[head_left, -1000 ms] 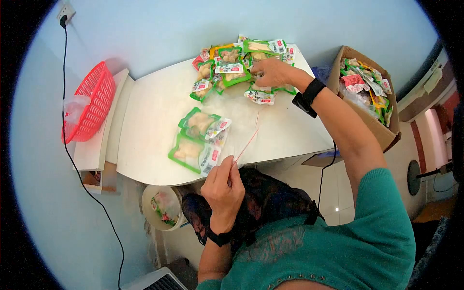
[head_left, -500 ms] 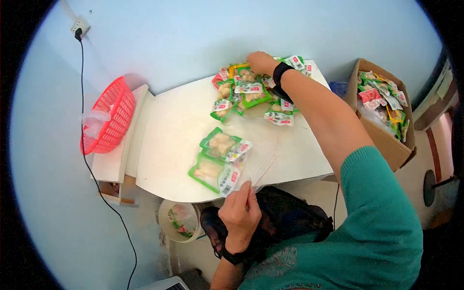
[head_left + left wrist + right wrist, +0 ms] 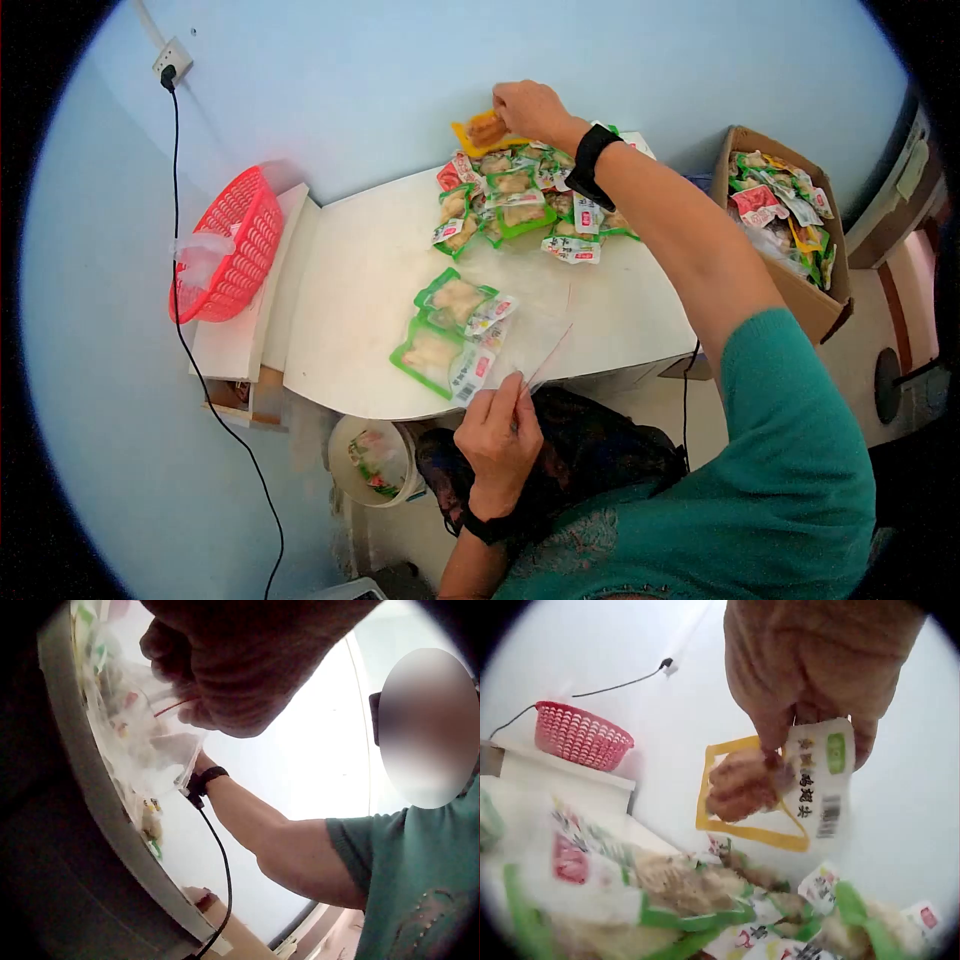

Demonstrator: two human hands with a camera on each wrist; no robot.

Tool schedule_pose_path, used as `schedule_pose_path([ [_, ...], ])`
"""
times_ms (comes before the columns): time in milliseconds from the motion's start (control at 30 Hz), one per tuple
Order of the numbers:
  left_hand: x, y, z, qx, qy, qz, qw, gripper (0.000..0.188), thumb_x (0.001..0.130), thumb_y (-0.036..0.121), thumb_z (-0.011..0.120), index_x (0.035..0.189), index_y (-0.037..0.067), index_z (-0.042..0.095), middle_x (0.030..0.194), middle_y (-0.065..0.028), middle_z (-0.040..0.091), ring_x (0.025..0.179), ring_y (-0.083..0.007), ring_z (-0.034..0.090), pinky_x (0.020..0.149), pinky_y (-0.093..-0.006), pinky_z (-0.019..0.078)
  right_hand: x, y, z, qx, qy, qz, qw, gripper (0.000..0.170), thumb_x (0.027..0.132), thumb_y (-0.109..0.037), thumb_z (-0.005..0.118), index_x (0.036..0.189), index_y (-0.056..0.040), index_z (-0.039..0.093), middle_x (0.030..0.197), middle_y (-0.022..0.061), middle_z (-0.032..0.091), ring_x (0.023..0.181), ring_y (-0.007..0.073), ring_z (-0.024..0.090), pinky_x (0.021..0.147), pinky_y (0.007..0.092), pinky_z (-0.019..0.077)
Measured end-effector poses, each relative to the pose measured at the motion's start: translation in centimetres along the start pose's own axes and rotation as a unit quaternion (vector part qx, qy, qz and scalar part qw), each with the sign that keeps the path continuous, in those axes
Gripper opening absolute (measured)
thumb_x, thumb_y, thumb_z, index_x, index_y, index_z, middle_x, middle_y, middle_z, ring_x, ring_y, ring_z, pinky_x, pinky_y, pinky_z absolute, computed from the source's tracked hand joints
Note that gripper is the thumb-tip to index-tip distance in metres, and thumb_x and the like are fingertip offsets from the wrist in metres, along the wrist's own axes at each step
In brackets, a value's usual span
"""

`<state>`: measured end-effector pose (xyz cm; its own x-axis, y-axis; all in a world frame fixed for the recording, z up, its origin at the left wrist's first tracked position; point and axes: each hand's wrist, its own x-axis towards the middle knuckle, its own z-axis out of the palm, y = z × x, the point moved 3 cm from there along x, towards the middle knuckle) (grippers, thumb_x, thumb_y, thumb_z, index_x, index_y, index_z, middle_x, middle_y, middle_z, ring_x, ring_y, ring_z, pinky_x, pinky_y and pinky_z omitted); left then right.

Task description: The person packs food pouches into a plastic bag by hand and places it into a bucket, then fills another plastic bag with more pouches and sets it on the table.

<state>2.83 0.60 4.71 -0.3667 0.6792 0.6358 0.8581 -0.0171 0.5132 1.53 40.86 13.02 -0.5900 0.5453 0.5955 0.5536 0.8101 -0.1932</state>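
My right hand point(image 3: 540, 112) pinches a yellow-edged food packet point(image 3: 486, 132) above the back of a packet pile point(image 3: 520, 200). In the right wrist view, thumb and fingers grip the white end of this yellow packet point(image 3: 757, 795), with brown food in its window. Near the table's front edge my left hand point(image 3: 497, 430) pinches the edge of a clear plastic bag point(image 3: 530, 345) with a red line along its mouth. Two green-edged packets point(image 3: 432, 352) lie at the bag's left part; whether both are inside it I cannot tell. The left wrist view shows the left hand point(image 3: 217, 667) gripping the bag point(image 3: 150, 750).
A red basket point(image 3: 240, 245) holding clear plastic stands left of the white table point(image 3: 345, 270). A cardboard box point(image 3: 800, 300) of packets is at the right. Below the front edge sits a bucket point(image 3: 340, 470) with wrappers. A black cable point(image 3: 215, 430) hangs at the left.
My right hand has moved from the pile's front right to its back, and has lifted the yellow-edged packet off it. The left hand keeps its pinch on the bag. The head view has shifted.
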Motion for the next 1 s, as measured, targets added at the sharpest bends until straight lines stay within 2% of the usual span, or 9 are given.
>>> schedule_pose_path([
  [167, -0.2, 0.1, 0.1, 0.0, 0.016, -0.004, 1.0, 0.011, 0.083, 0.002, 0.068, 0.094, 0.002, 0.068, 0.066, -0.0106, 0.055, 0.053, -0.0226, 0.054, 0.048, -0.0323, 0.0424, -1.8, -0.9, -6.0, 0.148, 0.123, 0.023, 0.981, 0.015, 0.084, -0.016, 0.061, 0.091, -0.0057, 0.069, 0.077, 0.0157, 0.067, 0.071, 0.0276, 0.067, 0.065, 0.0404, 0.052],
  [267, 0.0, 0.1, 0.0, 0.004, 0.029, -0.007, 1.0, 0.01, 0.084, 0.002, 0.068, 0.093, 0.001, 0.069, 0.066, -0.0109, 0.055, 0.052, -0.0226, 0.053, 0.048, -0.0325, 0.0417, -6.3, -0.9, -9.3, 0.282, 0.065, 0.078, 0.954, 0.018, 0.083, -0.017, 0.064, 0.092, -0.0023, 0.07, 0.077, 0.0114, 0.068, 0.07, 0.0173, 0.065, 0.063, 0.0345, 0.0513],
  [333, 0.2, 0.1, -0.2, -0.018, 0.045, -0.013, 0.999, 0.01, 0.085, 0.002, 0.067, 0.094, 0.0, 0.069, 0.066, -0.0109, 0.055, 0.052, -0.0218, 0.053, 0.048, -0.0318, 0.0413, -11.5, -2.3, -12.0, 0.366, 0.007, 0.164, 0.916, 0.02, 0.083, -0.018, 0.067, 0.091, 0.0006, 0.07, 0.08, 0.0054, 0.069, 0.073, 0.0098, 0.061, 0.064, 0.0279, 0.0489],
  [400, 0.3, 0.0, -0.4, -0.037, 0.059, -0.024, 0.997, 0.01, 0.085, 0.002, 0.067, 0.095, -0.001, 0.069, 0.065, -0.0103, 0.055, 0.052, -0.0192, 0.052, 0.048, -0.0305, 0.0402, -17.1, -2.6, -13.4, 0.424, -0.026, 0.229, 0.876, 0.02, 0.085, -0.018, 0.068, 0.092, 0.001, 0.07, 0.083, 0.0018, 0.068, 0.074, 0.0086, 0.06, 0.064, 0.0243, 0.0475],
  [500, 0.3, -0.1, -0.4, -0.069, 0.074, -0.048, 0.994, 0.01, 0.085, 0.002, 0.067, 0.095, -0.001, 0.069, 0.065, -0.0093, 0.054, 0.052, -0.0173, 0.051, 0.048, -0.0296, 0.0399, -25.2, -3.7, -14.2, 0.475, -0.093, 0.317, 0.816, 0.017, 0.087, -0.017, 0.068, 0.094, -0.0015, 0.07, 0.083, 0.0027, 0.067, 0.072, 0.0077, 0.06, 0.065, 0.0223, 0.0484],
  [533, 0.2, -0.3, -0.3, -0.059, 0.074, -0.04, 0.995, 0.011, 0.085, 0.002, 0.067, 0.096, -0.002, 0.069, 0.065, -0.009, 0.054, 0.052, -0.0163, 0.051, 0.048, -0.029, 0.04, -27.4, -4.2, -13.7, 0.536, -0.099, 0.326, 0.772, 0.015, 0.088, -0.015, 0.067, 0.095, -0.0016, 0.069, 0.084, 0.0026, 0.068, 0.072, 0.0068, 0.061, 0.066, 0.0219, 0.0498],
  [633, 0.1, -0.6, 0.1, -0.068, 0.079, -0.04, 0.994, 0.012, 0.085, 0.002, 0.067, 0.097, -0.001, 0.07, 0.066, -0.0089, 0.054, 0.052, -0.0158, 0.05, 0.048, -0.0285, 0.0401, -31.6, -6.9, -12.8, 0.533, -0.147, 0.386, 0.739, 0.017, 0.088, -0.014, 0.068, 0.099, -0.0008, 0.069, 0.086, 0.0031, 0.07, 0.068, 0.0069, 0.062, 0.064, 0.0223, 0.0515],
  [700, 0.1, -0.6, 0.0, -0.062, 0.077, -0.038, 0.994, 0.014, 0.085, 0.002, 0.067, 0.098, 0.0, 0.07, 0.066, -0.0087, 0.054, 0.052, -0.0155, 0.051, 0.047, -0.0283, 0.0401, -32.7, -8.8, -11.9, 0.574, -0.18, 0.415, 0.682, 0.019, 0.088, -0.013, 0.069, 0.101, 0.0005, 0.069, 0.087, 0.003, 0.07, 0.07, 0.0069, 0.063, 0.065, 0.0219, 0.0514],
  [1000, -0.3, -0.9, -0.2, -0.012, 0.064, 0.009, 0.998, 0.026, 0.077, 0.005, 0.072, 0.103, 0.008, 0.07, 0.07, -0.0073, 0.053, 0.056, -0.0232, 0.055, 0.05, -0.0327, 0.0457, -30.3, -12.8, -5.8, 0.653, -0.159, 0.367, 0.643, 0.021, 0.09, -0.012, 0.067, 0.105, 0.0024, 0.068, 0.09, 0.004, 0.07, 0.075, 0.0084, 0.064, 0.069, 0.0225, 0.052],
])
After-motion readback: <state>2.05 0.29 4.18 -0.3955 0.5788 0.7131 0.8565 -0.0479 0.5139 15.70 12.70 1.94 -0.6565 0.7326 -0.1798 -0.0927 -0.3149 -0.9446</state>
